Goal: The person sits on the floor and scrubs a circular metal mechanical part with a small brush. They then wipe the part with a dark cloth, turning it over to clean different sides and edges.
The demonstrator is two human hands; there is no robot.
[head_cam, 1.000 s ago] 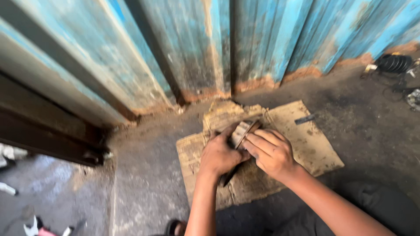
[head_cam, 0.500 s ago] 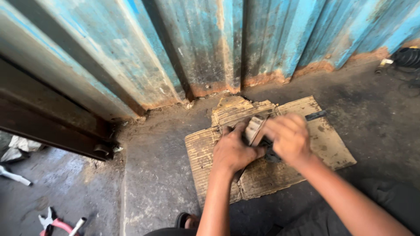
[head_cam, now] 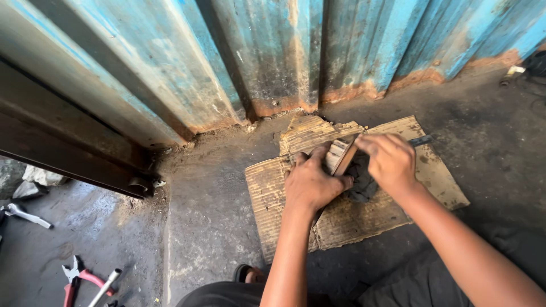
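Head view, edges: I am looking down at a torn sheet of cardboard [head_cam: 284, 196] lying flat on the grey concrete floor [head_cam: 210, 193]. Its far edge is sitting close to the foot of the rusted blue corrugated wall [head_cam: 273, 51].

Head view, open room: bare floor is showing left of the cardboard and on its right side toward the wall. At far left a dark metal beam [head_cam: 62, 153] is running along a drop to a lower floor, where red-handled pliers [head_cam: 77, 278] and a wrench [head_cam: 25, 215] are lying well apart from the hands.

Work piece: a flat, worn block [head_cam: 340, 154], pale and ridged on its face with a brownish edge, is standing tilted on the cardboard between the two hands. A dark grey rag [head_cam: 359, 177] is bunched against its right side.

Left hand: my left hand [head_cam: 311, 183] is gripping the block, fingers curled over its top and left face, thumb pointing toward the rag, forearm coming up from the bottom edge.

Right hand: my right hand [head_cam: 392, 162] is closed, fingers bent down onto the rag and the block's edge; I cannot tell how much of the rag it is clutching.

Beyond the right hand: a small dark metal tool [head_cam: 421, 140] is lying on the cardboard.
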